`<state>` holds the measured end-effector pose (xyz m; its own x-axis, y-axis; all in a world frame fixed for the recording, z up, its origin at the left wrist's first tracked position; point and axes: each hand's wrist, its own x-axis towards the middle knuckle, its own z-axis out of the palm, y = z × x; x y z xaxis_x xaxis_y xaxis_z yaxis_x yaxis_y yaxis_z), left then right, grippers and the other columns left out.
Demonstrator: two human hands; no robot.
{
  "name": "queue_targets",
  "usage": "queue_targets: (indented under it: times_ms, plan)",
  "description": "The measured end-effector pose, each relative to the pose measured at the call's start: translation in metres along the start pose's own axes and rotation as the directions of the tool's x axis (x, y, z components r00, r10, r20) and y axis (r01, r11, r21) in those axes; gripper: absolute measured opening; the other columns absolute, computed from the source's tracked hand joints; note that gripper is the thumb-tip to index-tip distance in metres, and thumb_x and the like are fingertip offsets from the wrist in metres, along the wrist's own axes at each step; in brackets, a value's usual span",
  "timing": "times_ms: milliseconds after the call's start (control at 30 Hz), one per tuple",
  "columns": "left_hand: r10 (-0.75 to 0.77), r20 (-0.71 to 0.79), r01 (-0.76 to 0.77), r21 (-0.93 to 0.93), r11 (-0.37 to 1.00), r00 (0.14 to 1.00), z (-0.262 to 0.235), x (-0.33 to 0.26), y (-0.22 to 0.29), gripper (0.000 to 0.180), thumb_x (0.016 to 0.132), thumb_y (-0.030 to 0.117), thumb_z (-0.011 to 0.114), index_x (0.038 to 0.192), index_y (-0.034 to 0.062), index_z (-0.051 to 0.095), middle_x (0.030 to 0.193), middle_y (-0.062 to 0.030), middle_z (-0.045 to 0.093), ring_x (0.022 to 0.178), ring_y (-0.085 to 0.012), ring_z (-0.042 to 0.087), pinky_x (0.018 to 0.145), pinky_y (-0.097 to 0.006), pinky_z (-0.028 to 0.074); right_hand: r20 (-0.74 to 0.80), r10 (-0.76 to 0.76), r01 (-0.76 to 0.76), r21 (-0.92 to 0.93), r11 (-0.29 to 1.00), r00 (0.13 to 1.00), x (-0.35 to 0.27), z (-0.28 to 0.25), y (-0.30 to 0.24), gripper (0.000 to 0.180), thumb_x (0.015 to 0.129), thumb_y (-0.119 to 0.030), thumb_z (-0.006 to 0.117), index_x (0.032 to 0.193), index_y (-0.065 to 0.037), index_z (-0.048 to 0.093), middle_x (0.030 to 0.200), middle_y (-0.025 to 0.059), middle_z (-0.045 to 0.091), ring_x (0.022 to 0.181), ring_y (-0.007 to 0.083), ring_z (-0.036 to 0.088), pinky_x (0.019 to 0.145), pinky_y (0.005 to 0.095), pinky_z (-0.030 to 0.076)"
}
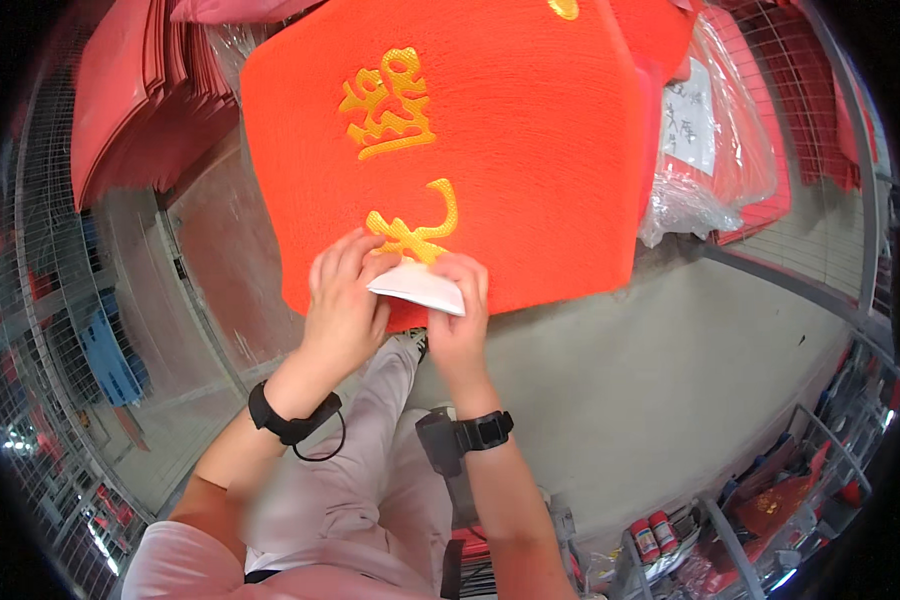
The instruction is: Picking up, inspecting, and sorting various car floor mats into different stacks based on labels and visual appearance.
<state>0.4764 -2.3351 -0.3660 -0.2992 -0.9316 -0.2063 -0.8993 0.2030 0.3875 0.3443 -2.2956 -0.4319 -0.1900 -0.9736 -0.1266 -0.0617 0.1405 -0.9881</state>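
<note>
A folded white piece of paper is pinched between my two hands, above the near edge of a red mat with yellow raised characters. My left hand has its fingers closed at the paper's left end. At the right end, my right hand grips it with thumb and fingers. Both hands hide part of the nearest yellow character. Dark bands with small devices are strapped round both my wrists.
Stacked red sheets rise at the far left. Red goods in clear plastic wrap lie at the right, beside wire mesh. A metal rail runs along the right. Two red cylinders stand at the lower right.
</note>
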Motion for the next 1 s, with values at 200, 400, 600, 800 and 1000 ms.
queue_targets:
  times_ms: [200, 400, 600, 800, 1000]
  plan:
    - [-0.210, -0.104, 0.069, -0.728, 0.682, 0.972, -0.011, -0.038, 0.061, 0.048, 0.067, 0.010, 0.066, 0.112, 0.0031, 0.049, 0.116, -0.0108, 0.045, 0.106, -0.0245, 0.045, 0.089, -0.038, 0.036, -0.122, 0.526, -0.244, 0.782, 0.573, 0.842, -0.034, -0.058, -0.060, 0.021, 0.085, -0.002, 0.048, 0.104, 0.007, 0.049, 0.103, 0.0095, 0.055, 0.093, 0.0141, 0.053, 0.081, 0.0282, 0.044]
    - [0.092, 0.528, 0.472, -0.814, 0.337, 0.844, -0.019, -0.124, 0.188, 0.045, 0.078, 0.010, 0.059, 0.120, 0.0024, 0.042, 0.113, -0.0069, 0.050, 0.106, -0.0160, 0.047, 0.089, -0.030, 0.039, 0.018, 0.599, -0.499, 0.574, 0.649, 0.800, -0.157, -0.155, -0.137, 0.025, 0.083, 0.001, 0.049, 0.107, 0.005, 0.047, 0.101, 0.0087, 0.055, 0.092, 0.0129, 0.053, 0.081, 0.0273, 0.043]
    - [0.579, 0.527, -0.294, -0.528, 0.797, 0.621, 0.008, -0.202, 0.278, 0.019, 0.083, 0.016, 0.048, 0.099, 0.0084, 0.054, 0.083, -0.0170, 0.058, 0.075, -0.0355, 0.055, 0.064, -0.042, 0.044, -0.362, 0.539, -0.366, 0.446, 0.817, 0.761, -0.347, -0.261, -0.153, 0.042, 0.079, -0.004, 0.055, 0.118, -0.004, 0.038, 0.099, 0.0059, 0.050, 0.085, 0.0126, 0.051, 0.071, 0.0263, 0.045]
    - [0.183, 0.622, -0.176, -0.074, 0.982, 0.762, 0.068, -0.130, 0.213, 0.024, 0.081, 0.021, 0.039, 0.084, 0.0048, 0.056, 0.072, -0.0178, 0.059, 0.070, -0.0343, 0.058, 0.060, -0.044, 0.044, -0.968, 0.102, -0.468, -0.018, 0.884, 0.230, -0.555, -0.436, -0.168, 0.034, 0.076, -0.006, 0.057, 0.108, -0.003, 0.045, 0.096, 0.0090, 0.048, 0.083, 0.0177, 0.049, 0.073, 0.0297, 0.043]
    - [0.337, 0.652, -0.409, -0.044, 0.911, 0.679, 0.084, -0.131, 0.344, 0.051, 0.081, 0.012, 0.041, 0.130, 0.0075, 0.026, 0.083, -0.0133, 0.052, 0.064, -0.0234, 0.048, 0.052, -0.034, 0.037, -0.817, -0.497, -0.907, 0.072, 0.415, -0.292, -0.768, -0.602, -0.194, 0.034, 0.077, -0.012, 0.057, 0.107, 0.000, 0.047, 0.099, 0.0137, 0.051, 0.090, 0.0274, 0.051, 0.078, 0.0352, 0.042]
